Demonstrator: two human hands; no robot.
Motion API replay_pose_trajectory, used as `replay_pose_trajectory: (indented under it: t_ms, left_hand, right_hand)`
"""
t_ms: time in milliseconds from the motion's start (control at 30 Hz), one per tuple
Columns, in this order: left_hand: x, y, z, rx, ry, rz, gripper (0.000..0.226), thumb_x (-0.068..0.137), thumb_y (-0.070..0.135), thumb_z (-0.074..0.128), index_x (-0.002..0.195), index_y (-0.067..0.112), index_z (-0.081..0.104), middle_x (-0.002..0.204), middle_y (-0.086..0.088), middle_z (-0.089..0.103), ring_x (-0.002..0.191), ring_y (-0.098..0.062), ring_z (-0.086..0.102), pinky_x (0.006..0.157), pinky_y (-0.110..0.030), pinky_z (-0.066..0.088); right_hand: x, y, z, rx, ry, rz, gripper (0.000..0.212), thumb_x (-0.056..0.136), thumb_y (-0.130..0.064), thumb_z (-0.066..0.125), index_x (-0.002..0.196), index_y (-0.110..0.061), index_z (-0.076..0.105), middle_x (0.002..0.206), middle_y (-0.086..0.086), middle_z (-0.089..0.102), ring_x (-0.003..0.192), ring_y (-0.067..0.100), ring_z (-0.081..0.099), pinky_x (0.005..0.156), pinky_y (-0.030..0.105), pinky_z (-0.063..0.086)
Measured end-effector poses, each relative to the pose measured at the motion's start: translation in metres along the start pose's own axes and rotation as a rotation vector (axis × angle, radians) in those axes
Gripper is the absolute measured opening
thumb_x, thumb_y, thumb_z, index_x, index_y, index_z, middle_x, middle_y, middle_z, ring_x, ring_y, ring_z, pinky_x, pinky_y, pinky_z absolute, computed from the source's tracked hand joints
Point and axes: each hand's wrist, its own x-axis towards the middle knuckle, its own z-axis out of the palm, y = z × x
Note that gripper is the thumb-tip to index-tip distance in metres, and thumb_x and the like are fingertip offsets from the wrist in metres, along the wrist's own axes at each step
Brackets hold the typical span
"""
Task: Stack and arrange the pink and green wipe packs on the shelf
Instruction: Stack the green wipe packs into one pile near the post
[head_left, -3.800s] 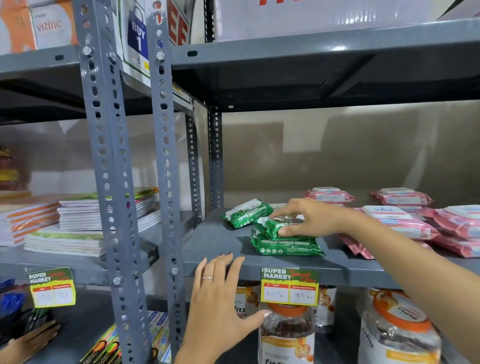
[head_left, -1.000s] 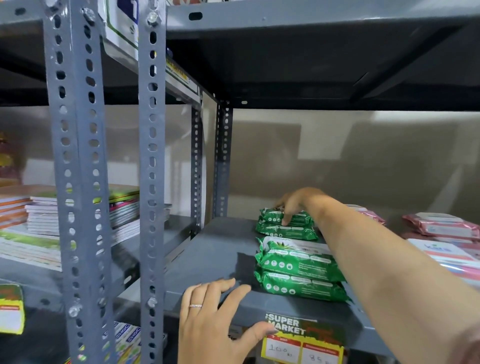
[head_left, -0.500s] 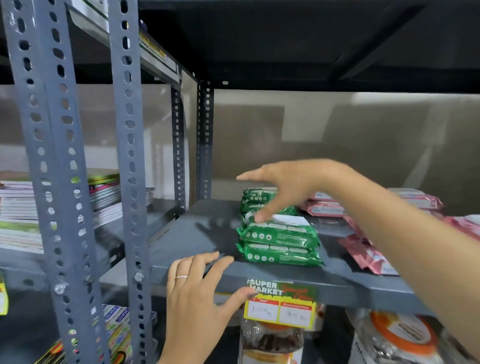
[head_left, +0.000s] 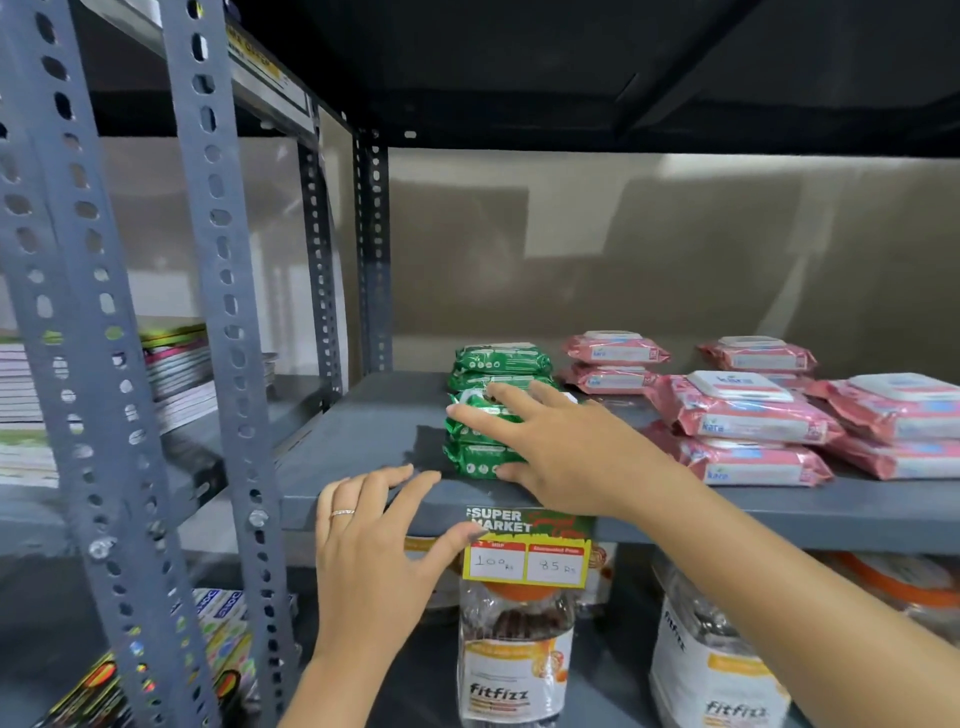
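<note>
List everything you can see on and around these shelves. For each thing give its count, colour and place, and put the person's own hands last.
green wipe packs: four, green, two stacks of two at the shelf's left.
pink wipe packs: at least eight, pink, two-high stacks to the right.
shelf: one, grey metal, centre.
price tag: one, yellow and red, shelf's front edge.
jars: at least three, clear, shelf below.
books: a pile, mixed colours, left rack.
left hand: on the shelf edge, open.
right hand: on the front green stack.

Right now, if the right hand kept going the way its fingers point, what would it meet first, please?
The right hand already lies on the front green wipe packs; beyond them, probably bare shelf.
</note>
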Motion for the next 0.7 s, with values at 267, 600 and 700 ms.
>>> replay_pose_trajectory:
  t_ms: [267,600,700]
  left_hand:
    - [0.0,0.001,-0.002,0.003,-0.007,-0.001,0.064,0.08,0.073,0.049,0.111,0.022,0.072,0.11,-0.001,0.065,0.104,-0.025,0.054,0.1,-0.041,0.032]
    - [0.002,0.006,-0.013,0.036,-0.104,-0.016,0.065,0.078,0.072,0.046,0.114,0.023,0.07,0.122,-0.001,0.058,0.114,-0.027,0.047,0.103,-0.05,0.032]
    - [0.007,0.034,-0.019,-0.015,-0.054,-0.026,0.049,0.079,0.057,0.058,0.114,0.025,0.068,0.133,-0.005,0.052,0.123,-0.03,0.038,0.102,-0.059,0.033]
  right_hand:
    - [0.006,0.002,0.015,-0.081,0.039,0.036,0.06,0.097,-0.04,0.039,0.143,-0.048,0.001,0.157,0.002,0.017,0.135,0.036,0.029,0.079,0.054,0.053]
    - [-0.056,0.046,-0.013,0.263,0.423,0.383,0.066,0.093,-0.05,0.043,0.147,-0.049,0.005,0.162,0.0,-0.008,0.148,0.023,-0.014,0.111,0.066,0.002]
    - [-0.094,0.084,-0.008,0.223,0.528,0.586,0.058,0.084,-0.056,0.048,0.14,-0.044,0.038,0.159,0.002,0.017,0.149,0.024,-0.004,0.11,0.07,0.008]
